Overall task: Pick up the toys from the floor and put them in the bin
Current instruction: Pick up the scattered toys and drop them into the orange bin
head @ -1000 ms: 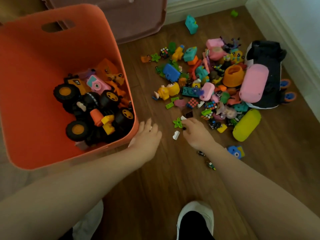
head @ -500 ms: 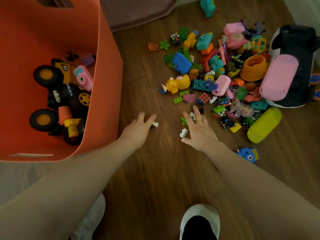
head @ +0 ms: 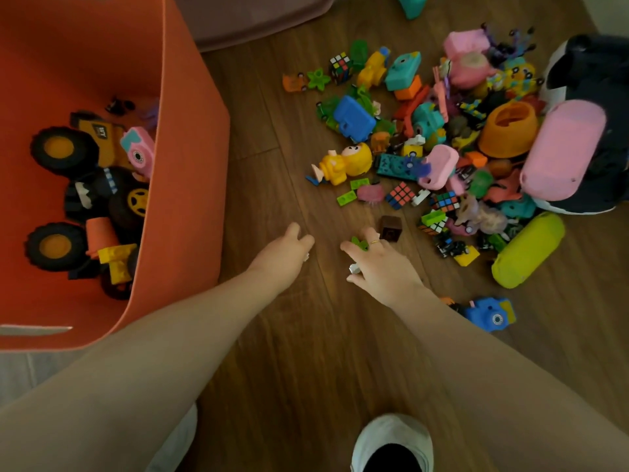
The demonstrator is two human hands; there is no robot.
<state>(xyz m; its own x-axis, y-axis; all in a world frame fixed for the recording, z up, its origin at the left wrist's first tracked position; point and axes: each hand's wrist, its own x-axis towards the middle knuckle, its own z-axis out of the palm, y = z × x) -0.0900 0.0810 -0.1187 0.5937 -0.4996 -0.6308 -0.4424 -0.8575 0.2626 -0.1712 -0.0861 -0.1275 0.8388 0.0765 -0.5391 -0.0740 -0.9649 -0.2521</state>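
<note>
The orange bin stands on the left and holds a yellow truck, a pink toy camera and other toys. My left hand rests fingertips-down on the wood floor just right of the bin, pinching a small white piece. My right hand is at the near edge of the toy pile. A green flower piece sits between its fingers, and a white brick is held at its thumb. A dark brown brick lies just beyond its fingertips.
A lime capsule, a blue toy camera and a big black, white and pink ride-on toy lie to the right. My white shoe is below. A rug edge lies behind the bin.
The view shifted closer and lower. My left hand moved from the bin's rim down to the floor onto the small white piece. My right hand gathered the green flower piece and the white brick.
</note>
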